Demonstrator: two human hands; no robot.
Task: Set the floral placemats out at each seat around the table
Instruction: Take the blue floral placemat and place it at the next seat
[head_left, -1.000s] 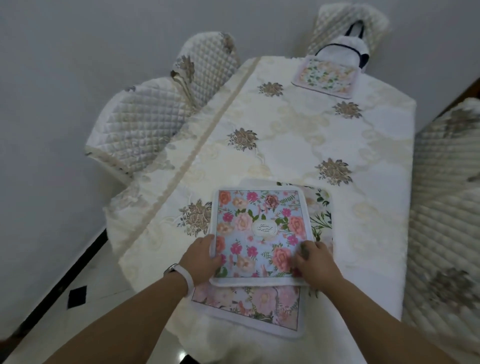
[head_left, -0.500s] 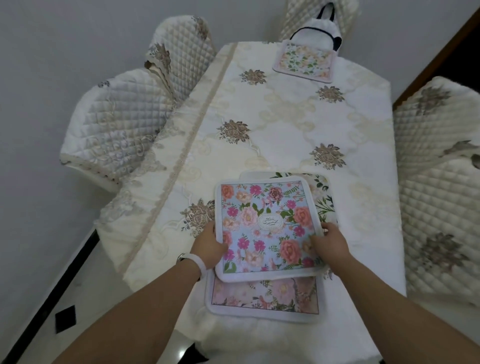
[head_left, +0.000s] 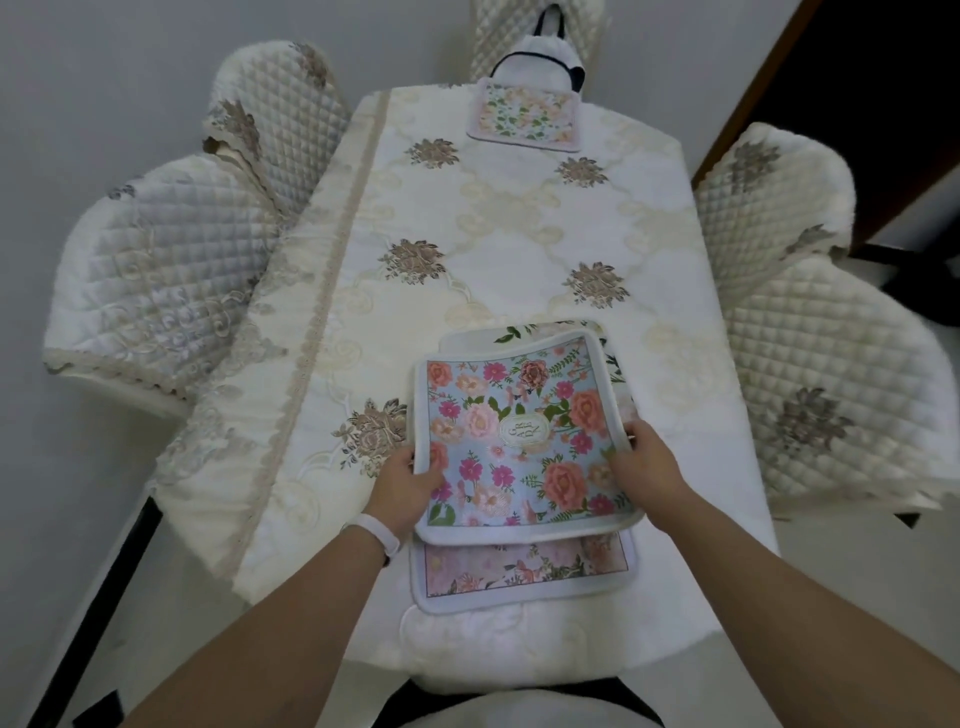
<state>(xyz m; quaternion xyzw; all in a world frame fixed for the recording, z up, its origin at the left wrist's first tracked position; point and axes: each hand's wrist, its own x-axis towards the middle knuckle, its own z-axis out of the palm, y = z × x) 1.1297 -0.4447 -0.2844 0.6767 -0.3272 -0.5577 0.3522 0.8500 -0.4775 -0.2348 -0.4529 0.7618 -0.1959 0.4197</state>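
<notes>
placemat (head_left: 519, 441) between left hand (head_left: 405, 486), right hand (head_left: 649, 465)

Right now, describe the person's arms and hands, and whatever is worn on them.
Both forearms are bare, with no sleeves in view. The left hand has a white band round its wrist. The right hand and its wrist wear nothing.

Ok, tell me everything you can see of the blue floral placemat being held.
The blue placemat is a rounded rectangle with a white, padded-looking border, printed with pink and peach flowers, green leaves and a central oval emblem. The left hand grips its left edge, the right hand its right edge. It looks slightly bowed, above a paler pink placemat.
</notes>
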